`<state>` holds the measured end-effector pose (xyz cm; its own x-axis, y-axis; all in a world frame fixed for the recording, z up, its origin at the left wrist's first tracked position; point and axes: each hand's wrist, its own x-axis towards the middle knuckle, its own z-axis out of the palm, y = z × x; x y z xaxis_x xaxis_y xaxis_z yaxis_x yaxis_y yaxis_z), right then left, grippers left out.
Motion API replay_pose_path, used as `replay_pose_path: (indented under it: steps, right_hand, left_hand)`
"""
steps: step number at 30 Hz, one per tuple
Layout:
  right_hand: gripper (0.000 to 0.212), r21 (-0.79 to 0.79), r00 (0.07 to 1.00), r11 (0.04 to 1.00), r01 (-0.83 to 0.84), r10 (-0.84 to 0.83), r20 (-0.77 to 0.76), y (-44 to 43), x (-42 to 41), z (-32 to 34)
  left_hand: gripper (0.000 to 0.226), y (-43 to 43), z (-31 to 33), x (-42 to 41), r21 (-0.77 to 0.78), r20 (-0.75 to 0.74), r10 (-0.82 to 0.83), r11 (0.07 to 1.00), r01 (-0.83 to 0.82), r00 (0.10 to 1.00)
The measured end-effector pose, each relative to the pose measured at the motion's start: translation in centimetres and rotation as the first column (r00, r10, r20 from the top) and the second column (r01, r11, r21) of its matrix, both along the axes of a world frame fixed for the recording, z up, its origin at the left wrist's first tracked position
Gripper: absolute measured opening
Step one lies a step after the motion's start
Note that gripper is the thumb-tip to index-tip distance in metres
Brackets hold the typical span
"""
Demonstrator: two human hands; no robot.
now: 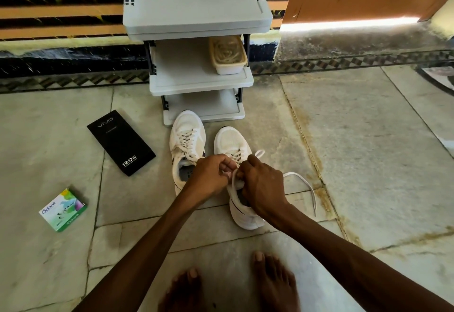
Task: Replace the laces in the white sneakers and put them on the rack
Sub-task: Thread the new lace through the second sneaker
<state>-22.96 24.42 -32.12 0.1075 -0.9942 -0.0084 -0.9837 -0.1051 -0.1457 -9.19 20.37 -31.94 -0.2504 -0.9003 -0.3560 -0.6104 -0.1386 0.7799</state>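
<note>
Two white sneakers stand on the stone floor before a grey plastic rack (201, 83). The left sneaker (188, 137) is fully laced. The right sneaker (232, 143) is partly hidden by my hands. My left hand (211, 175) pinches the white lace (301, 179) over the shoe's tongue. My right hand (262, 186) is closed on the same lace beside it; one loose end trails right across the floor, and a small loop sticks out above my knuckles.
A black phone box (121, 142) lies left of the sneakers, and a small green and white carton (63, 209) further left. A lidded tub (228, 54) sits on the rack's middle shelf. My bare feet (228, 284) are at the bottom.
</note>
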Motion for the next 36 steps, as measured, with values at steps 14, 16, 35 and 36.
replay_pose_path:
  steps: [14, 16, 35, 36]
  right_hand:
    - [0.021, 0.033, 0.996, 0.999, -0.042, 0.039, 0.082, -0.1, -1.5, -0.8]
    - [0.024, 0.072, 0.993, 0.994, -0.081, 0.074, 0.088, -0.1, -1.8, -0.4]
    - [0.017, -0.004, 0.988, 0.997, -0.074, 0.074, 0.139, -0.1, -2.2, -0.6]
    - [0.019, -0.017, 0.986, 0.998, -0.054, 0.056, 0.158, 0.0, -2.3, -0.6]
  left_hand:
    - [0.013, -1.2, 0.9, -0.1, 0.076, -0.047, -0.021, 0.997, 0.025, 0.999]
    - [0.01, -1.2, 0.7, -0.2, 0.07, -0.059, 0.009, 0.998, -0.005, 0.998]
    - [0.0, -0.6, -0.4, -0.3, -0.017, 0.053, -0.005, 1.0, 0.006, 0.999]
    - [0.002, -0.5, -0.2, -0.4, -0.057, 0.091, -0.024, 0.998, 0.029, 0.996]
